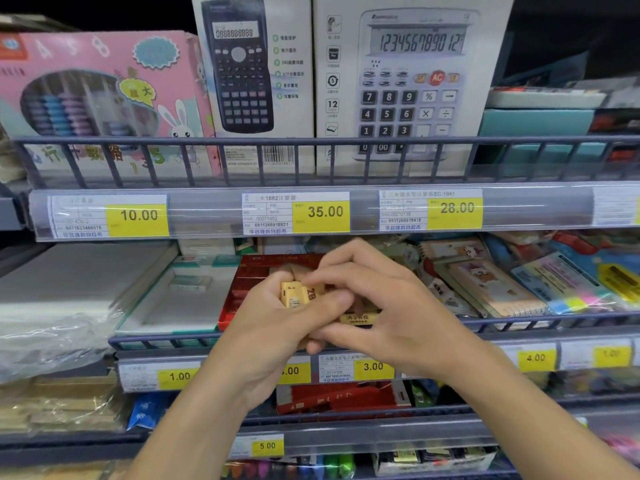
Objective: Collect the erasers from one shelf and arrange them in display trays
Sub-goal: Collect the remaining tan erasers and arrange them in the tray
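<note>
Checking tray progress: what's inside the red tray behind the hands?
Little shows: the red tray has bare interior at left; both hands, left hand gripping yellow erasers, cover the rest.

Small yellow-wrapped erasers (299, 295) (one marked 2B) sit bunched above the red display tray (242, 292).

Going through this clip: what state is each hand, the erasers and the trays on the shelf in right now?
Left hand: gripping a bunch of yellow erasers.
Right hand: fingers curled over the erasers, touching them.
Red tray: on the middle shelf, behind the hands, contents hidden.
Green tray: nearly empty, holds one white eraser.
</note>
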The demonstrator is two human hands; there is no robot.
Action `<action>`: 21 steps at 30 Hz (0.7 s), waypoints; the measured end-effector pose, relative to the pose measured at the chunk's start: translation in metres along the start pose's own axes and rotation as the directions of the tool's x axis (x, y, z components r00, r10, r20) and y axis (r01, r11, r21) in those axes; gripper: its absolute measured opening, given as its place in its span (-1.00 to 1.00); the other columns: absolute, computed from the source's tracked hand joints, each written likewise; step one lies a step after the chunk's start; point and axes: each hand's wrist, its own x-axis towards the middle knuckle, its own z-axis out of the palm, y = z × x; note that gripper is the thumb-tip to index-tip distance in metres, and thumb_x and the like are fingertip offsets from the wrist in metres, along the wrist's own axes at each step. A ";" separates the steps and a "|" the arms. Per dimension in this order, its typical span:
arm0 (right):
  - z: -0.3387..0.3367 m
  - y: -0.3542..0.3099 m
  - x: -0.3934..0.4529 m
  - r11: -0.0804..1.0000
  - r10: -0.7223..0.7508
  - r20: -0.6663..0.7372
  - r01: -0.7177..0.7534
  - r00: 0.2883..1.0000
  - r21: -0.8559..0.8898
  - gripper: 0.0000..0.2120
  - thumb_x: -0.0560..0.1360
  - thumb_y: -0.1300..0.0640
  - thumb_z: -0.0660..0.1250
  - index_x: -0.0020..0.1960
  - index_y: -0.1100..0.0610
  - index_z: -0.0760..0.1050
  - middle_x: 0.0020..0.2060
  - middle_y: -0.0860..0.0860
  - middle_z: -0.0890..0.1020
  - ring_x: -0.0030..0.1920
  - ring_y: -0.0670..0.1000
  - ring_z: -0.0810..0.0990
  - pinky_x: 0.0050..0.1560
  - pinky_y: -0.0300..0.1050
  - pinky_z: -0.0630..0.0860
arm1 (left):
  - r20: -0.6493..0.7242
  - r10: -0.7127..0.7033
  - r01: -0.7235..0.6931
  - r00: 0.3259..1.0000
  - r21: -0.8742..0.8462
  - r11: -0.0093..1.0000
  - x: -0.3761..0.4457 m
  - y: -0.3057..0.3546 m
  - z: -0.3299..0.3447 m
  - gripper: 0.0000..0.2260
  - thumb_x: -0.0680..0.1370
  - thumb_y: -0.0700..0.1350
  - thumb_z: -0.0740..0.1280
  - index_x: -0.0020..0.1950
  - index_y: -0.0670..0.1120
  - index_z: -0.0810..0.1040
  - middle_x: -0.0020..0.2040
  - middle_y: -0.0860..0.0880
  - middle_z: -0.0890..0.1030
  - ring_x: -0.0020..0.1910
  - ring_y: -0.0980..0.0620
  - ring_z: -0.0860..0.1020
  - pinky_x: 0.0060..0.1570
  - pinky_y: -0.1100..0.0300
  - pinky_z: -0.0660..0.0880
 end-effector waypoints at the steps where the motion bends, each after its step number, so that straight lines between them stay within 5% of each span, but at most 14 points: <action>1: -0.002 0.001 -0.001 1.000 -0.006 -0.017 0.006 1.000 -0.006 -0.61 0.48 0.13 0.51 0.29 0.11 0.57 0.11 -0.05 0.50 0.12 -0.06 0.55 0.06 -0.26 0.48 | 0.022 0.008 -0.007 1.000 -0.018 1.000 -0.001 0.000 -0.001 -0.50 0.14 0.05 0.76 -0.10 -0.07 0.60 -0.30 -0.06 0.63 -0.41 0.06 0.54 -0.47 0.27 0.45; 6: -0.010 0.000 -0.006 0.998 0.003 -0.078 -0.008 0.997 -0.054 -0.60 0.49 0.15 0.50 0.30 0.13 0.56 0.09 -0.04 0.50 -0.07 -0.04 0.54 -0.11 -0.15 0.53 | 0.042 0.002 0.001 0.999 -0.077 0.997 -0.004 -0.001 -0.007 -0.58 0.21 0.10 0.74 -0.08 -0.01 0.68 -0.20 -0.09 0.67 -0.34 0.06 0.54 -0.46 0.26 0.45; 14: -0.020 0.002 -0.016 0.998 0.059 -0.006 -0.060 0.998 -0.029 -0.57 0.50 0.17 0.50 0.35 0.08 0.54 0.12 -0.06 0.52 -0.02 0.04 0.56 -0.08 -0.11 0.54 | 0.011 -0.019 0.019 1.000 -0.012 1.000 -0.006 -0.002 -0.001 -0.76 0.33 0.01 0.67 -0.12 -0.01 0.71 -0.16 -0.10 0.70 -0.26 0.04 0.63 -0.47 0.25 0.46; 18: -0.037 0.013 -0.025 0.964 0.237 -0.057 -0.242 0.970 -0.108 -0.63 0.45 -0.05 0.48 0.24 -0.07 0.59 -0.10 -0.15 0.60 -0.13 -0.03 0.58 -0.14 -0.22 0.51 | -0.085 -0.051 0.049 0.995 -0.023 0.999 -0.004 -0.002 -0.002 -0.81 0.38 -0.10 0.59 -0.04 -0.04 0.72 -0.19 -0.17 0.71 -0.30 0.02 0.63 -0.46 0.23 0.48; 21: -0.058 0.034 -0.029 0.852 0.476 -0.065 -0.478 0.877 -0.212 -0.67 0.38 -0.23 0.42 0.09 -0.15 0.63 -0.26 -0.19 0.66 -0.26 -0.16 0.59 -0.30 -0.26 0.51 | -0.135 -0.060 0.054 0.989 -0.048 0.997 -0.004 -0.001 -0.004 -0.81 0.54 -0.28 0.47 0.14 -0.16 0.62 -0.12 -0.18 0.74 -0.29 0.01 0.66 -0.48 0.21 0.48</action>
